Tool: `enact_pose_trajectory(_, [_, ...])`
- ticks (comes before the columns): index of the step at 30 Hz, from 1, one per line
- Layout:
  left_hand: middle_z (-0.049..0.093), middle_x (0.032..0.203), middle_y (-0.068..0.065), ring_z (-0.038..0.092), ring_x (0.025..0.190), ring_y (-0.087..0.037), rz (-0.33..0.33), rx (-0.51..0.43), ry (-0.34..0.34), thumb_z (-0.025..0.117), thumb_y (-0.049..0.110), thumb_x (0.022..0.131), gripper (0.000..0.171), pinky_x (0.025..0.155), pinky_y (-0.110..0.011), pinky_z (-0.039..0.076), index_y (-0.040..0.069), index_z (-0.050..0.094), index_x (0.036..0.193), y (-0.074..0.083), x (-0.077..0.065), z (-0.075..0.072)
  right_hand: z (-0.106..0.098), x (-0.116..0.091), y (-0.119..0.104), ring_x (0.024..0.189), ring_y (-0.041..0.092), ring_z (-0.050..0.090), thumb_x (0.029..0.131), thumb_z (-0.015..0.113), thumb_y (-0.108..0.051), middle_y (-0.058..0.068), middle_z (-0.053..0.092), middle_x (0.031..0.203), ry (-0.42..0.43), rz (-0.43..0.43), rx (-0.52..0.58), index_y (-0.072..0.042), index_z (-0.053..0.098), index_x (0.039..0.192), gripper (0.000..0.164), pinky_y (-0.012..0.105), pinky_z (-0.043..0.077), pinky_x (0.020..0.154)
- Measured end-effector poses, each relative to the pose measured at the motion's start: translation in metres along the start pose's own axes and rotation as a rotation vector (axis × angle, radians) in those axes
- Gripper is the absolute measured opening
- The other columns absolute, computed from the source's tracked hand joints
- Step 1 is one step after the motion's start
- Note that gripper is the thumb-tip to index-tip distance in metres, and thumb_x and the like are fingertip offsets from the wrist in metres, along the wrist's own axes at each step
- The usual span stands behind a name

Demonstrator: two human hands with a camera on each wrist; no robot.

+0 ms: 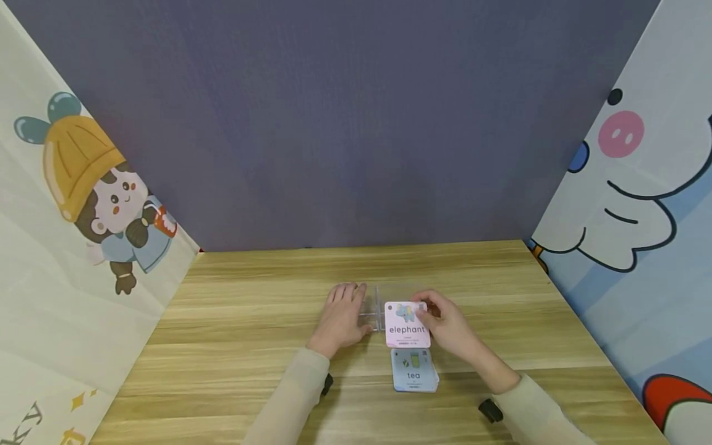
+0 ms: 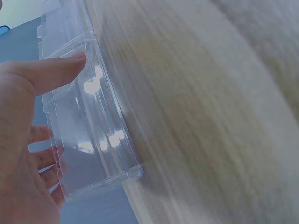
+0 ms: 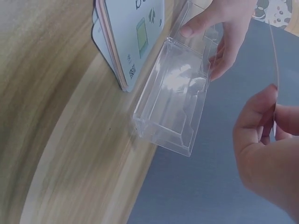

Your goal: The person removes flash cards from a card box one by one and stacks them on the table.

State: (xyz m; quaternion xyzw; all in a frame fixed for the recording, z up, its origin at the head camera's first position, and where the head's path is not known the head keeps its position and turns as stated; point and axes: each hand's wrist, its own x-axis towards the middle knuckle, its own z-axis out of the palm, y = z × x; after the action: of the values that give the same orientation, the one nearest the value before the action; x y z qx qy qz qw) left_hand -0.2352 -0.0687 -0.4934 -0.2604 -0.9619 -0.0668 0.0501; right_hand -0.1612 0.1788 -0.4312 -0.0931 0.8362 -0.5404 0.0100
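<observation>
My left hand (image 1: 342, 315) grips the left end of a clear plastic box (image 2: 88, 126), its thumb on the near side and its fingers on the far side. Upright dividers split this box into compartments. A pink card (image 1: 406, 339) with "elephant" and a small elephant picture is pinched between the thumb and fingers of my right hand (image 1: 452, 330). The right wrist view shows that card edge-on, raised off the table. Just below it in the head view lies a slightly fanned stack of cards (image 1: 413, 376), a blue "tea" card on top.
The box and stack rest on a wood-grain table (image 1: 250, 321). A dark blue-grey panel (image 1: 356, 123) rises behind the table. Cartoon-printed sheets flank it, with a child in a yellow hat (image 1: 83, 167) on the left and a white pink-snouted character (image 1: 620, 134) on the right.
</observation>
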Motion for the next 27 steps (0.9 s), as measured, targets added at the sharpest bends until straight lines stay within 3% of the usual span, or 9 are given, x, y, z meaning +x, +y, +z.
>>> enact_pose_trajectory(10, [0.042, 0.152, -0.013, 0.035, 0.142, -0.032, -0.003, -0.016, 0.001, 0.078, 0.053, 0.083, 0.099, 0.124, -0.048, 0.019, 0.008, 0.032, 0.158, 0.001, 0.0, -0.001, 0.003, -0.003, 0.009, 0.075, 0.021, 0.056, 0.098, 0.06, 0.001, 0.011, 0.06, 0.096, -0.02, 0.012, -0.039, -0.002, 0.063, 0.123, 0.024, 0.032, 0.055, 0.053])
enact_pose_trajectory(22, [0.043, 0.151, -0.013, 0.036, 0.142, -0.032, -0.001, -0.023, 0.01, 0.079, 0.052, 0.083, 0.098, 0.124, -0.048, 0.02, 0.008, 0.033, 0.158, 0.002, 0.0, -0.001, 0.003, -0.008, 0.021, 0.074, 0.02, 0.055, 0.1, 0.056, 0.001, 0.011, 0.058, 0.096, -0.068, 0.003, -0.041, -0.002, 0.061, 0.123, 0.024, 0.036, 0.056, 0.051])
enact_pose_trajectory(27, [0.043, 0.15, -0.013, 0.036, 0.141, -0.032, -0.001, -0.025, 0.014, 0.079, 0.052, 0.083, 0.097, 0.124, -0.047, 0.02, 0.008, 0.034, 0.157, 0.004, -0.001, -0.002, 0.003, -0.009, 0.021, 0.075, 0.021, 0.055, 0.099, 0.057, 0.001, 0.009, 0.059, 0.097, -0.062, 0.022, -0.043, -0.004, 0.063, 0.122, 0.024, 0.031, 0.055, 0.051])
